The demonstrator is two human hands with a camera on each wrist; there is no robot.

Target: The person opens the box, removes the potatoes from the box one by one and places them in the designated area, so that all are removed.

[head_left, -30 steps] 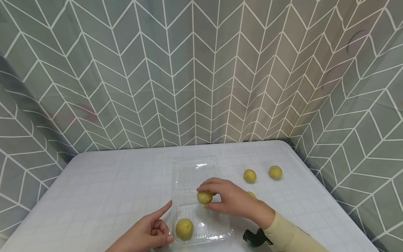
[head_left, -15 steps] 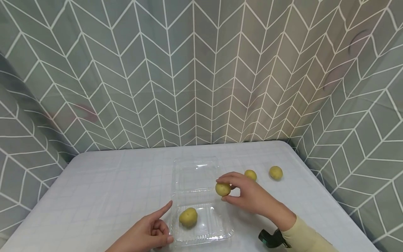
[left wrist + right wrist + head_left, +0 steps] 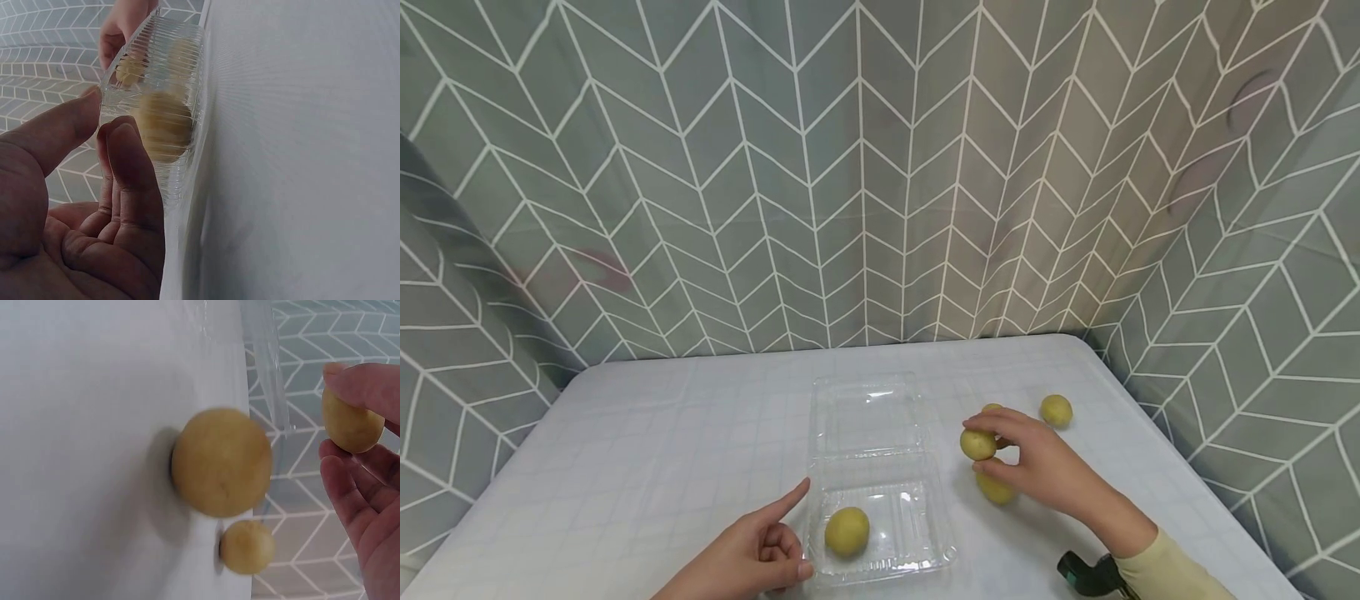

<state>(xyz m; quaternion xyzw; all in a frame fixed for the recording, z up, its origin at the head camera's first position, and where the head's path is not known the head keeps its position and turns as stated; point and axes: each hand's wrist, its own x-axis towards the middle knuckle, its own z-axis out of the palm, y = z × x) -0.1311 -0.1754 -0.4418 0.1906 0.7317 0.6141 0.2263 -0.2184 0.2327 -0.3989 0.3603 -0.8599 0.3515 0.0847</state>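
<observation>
Since 1.0 s ago, the right hand (image 3: 1045, 471) has carried the small round yellow potato (image 3: 977, 444) rightward, from above the clear plastic clamshell container (image 3: 880, 517) to a position over the white gridded tablecloth (image 3: 662, 467), clear of the container's right edge. Thumb and fingertips (image 3: 359, 384) pinch this potato from opposite sides; it is off the surface.

Directly below the right hand a second yellow potato (image 3: 996, 489) lies on the cloth, touching or just beside the palm; contact cannot be confirmed. A third potato (image 3: 992, 408) shows partly behind the fingers, and a fourth potato (image 3: 1056, 410) sits further right, near the table's right edge.

The left hand (image 3: 752, 554) is unchanged across the frames: index finger extended, remaining fingers loosely curled, thumb (image 3: 59, 131) against the container's left front corner, gripping nothing.

1 yellow potato in the tray (image 3: 847, 532) rests in the near half of the container; it has shifted slightly within the tray. The far half, the open lid (image 3: 865, 412), lies flat.

Open cloth extends left of the container and behind the lid up to the grey chevron-patterned backdrop (image 3: 865, 167).
</observation>
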